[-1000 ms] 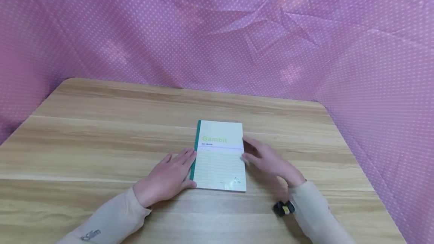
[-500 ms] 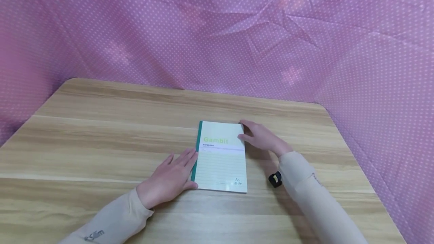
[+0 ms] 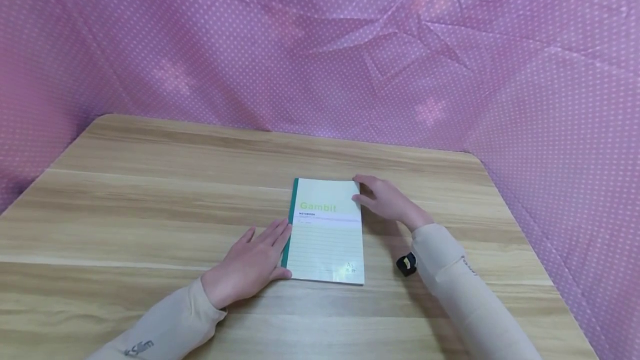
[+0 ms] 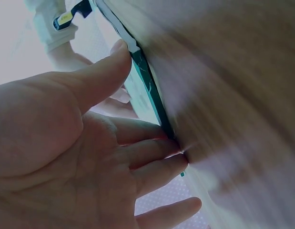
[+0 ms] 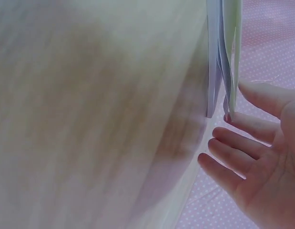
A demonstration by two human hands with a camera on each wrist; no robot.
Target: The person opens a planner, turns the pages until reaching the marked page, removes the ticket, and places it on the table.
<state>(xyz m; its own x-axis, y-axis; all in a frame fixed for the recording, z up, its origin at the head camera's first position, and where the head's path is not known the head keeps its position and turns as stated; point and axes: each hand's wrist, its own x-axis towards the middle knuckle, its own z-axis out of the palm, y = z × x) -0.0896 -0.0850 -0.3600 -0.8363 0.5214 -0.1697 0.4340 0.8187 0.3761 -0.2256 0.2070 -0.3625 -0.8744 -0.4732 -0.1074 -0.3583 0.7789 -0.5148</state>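
A notebook (image 3: pixel 326 246) lies near the middle of the table (image 3: pixel 150 210), cover up, its green spine (image 3: pixel 294 196) along the left side and its short sides facing near and far. The cover reads "Gambit" in yellow-green letters toward the far half, with "NOTEBOOK" in small dark print below; lines cross the near half, and there is handwriting at the near right corner. The left hand (image 3: pixel 250 264) is not grasping: its fingers are extended, with fingertips against the spine at about mid-length and on the table just beside it, while the thumb reaches to the near left corner; the little finger stands apart from the notebook. The right hand (image 3: pixel 387 200) is at the far right corner, grasping the notebook's edge between thumb and index finger, with the other three fingers spread apart from it. In the right wrist view, some sheets (image 5: pixel 227 62) there bow away from the rest, leaving gaps between them. Both forearms wear pale sleeves: the left sleeve (image 3: pixel 170 318) bears dark lettering, and a black piece (image 3: pixel 406 264) with a yellow patch sits beside the right sleeve (image 3: pixel 450 276). Beyond the table, a pink dotted cloth (image 3: pixel 280 54) hangs on the far, left and right sides.
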